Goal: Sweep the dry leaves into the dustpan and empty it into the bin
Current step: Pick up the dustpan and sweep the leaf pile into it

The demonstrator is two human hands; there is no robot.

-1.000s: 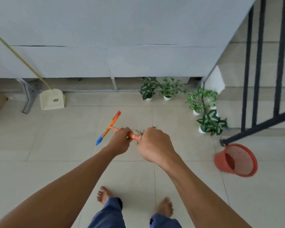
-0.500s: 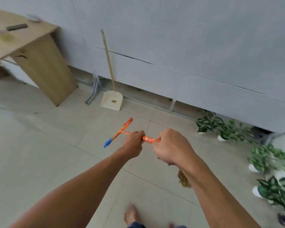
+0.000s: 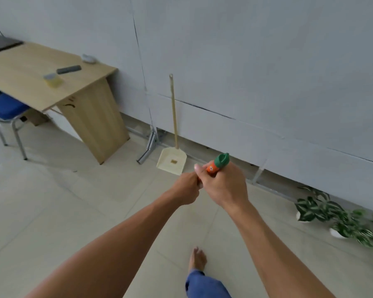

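both hands clamp one broom handle (image 3: pixel 212 168) at centre frame, the left hand (image 3: pixel 186 189) fisted around its lower part and the right hand (image 3: pixel 223 186) wrapped just above it, touching the left; only a short orange stretch and the green cap (image 3: pixel 222 160) of the handle show past the fingers, and the broom's head is hidden.

from the left edge, a blue chair (image 3: pixel 4 108) with metal legs sits tucked under a wooden desk (image 3: pixel 30 82), which carries a small yellowish container (image 3: pixel 52 79), a dark flat object (image 3: pixel 69 69) and a grey blurred item (image 3: pixel 88 58). right of the desk, a cream dustpan (image 3: pixel 172 161) stands on the tiled floor (image 3: pixel 52 211) with its long wooden stick (image 3: pixel 173 112) leaning upright against the grey wall (image 3: pixel 267 72), just beyond the two hands. a bare foot (image 3: pixel 197 260) and a blue trouser leg (image 3: pixel 205 284) appear at the bottom, right of centre. at the far right, potted plants (image 3: pixel 319 208) with green-and-white leaves line the base of the wall, well apart from the dustpan. dry leaves and the bin lie outside the frame.
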